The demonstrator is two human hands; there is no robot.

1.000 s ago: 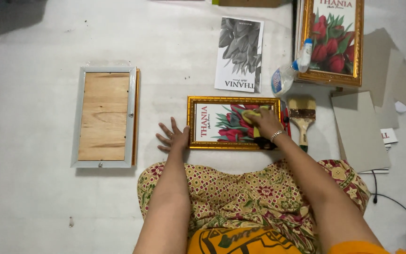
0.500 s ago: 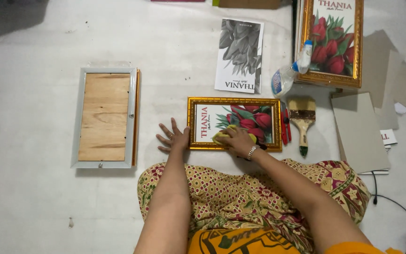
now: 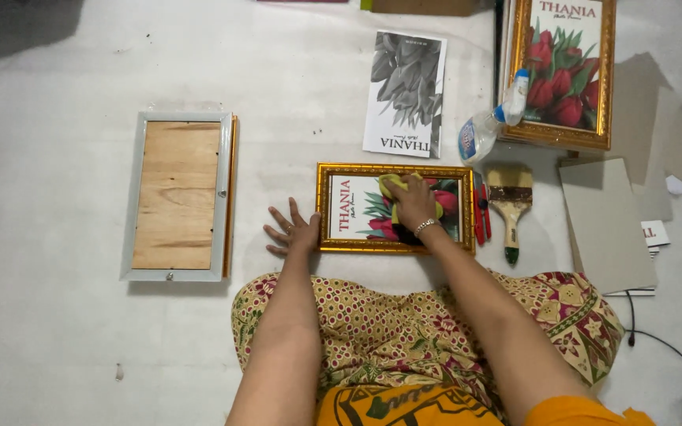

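Two hands are seen at work in the head view, the only view given. The right hand (image 3: 414, 203) is pressed flat on a folded yellow cleaning cloth (image 3: 395, 189), which is held against the glass of the small gold-framed tulip picture (image 3: 395, 208) lying on the white floor (image 3: 57, 339) just beyond the patterned skirt (image 3: 404, 331). One second ago that hand and cloth were at the right end of the glass; half a second ago they were low and left of centre; now they are found near the upper middle. By these shifts a wiping pass back and forth across the glass is suggested, with the frame itself unmoved. The left hand (image 3: 292, 233) is laid open, fingers spread, on the floor touching the frame's left edge, as it was in both earlier pictures, so the frame is judged to be steadied by it.

To the right of the frame, a red-handled tool (image 3: 480, 213) and a wide wooden paintbrush (image 3: 511, 201) are lying. Farther off, a clear spray bottle with a blue cap (image 3: 487, 126) is leaned against a larger gold-framed tulip picture (image 3: 562, 71). Well to the left, a grey frame with a plywood back (image 3: 177, 196) is placed face down.
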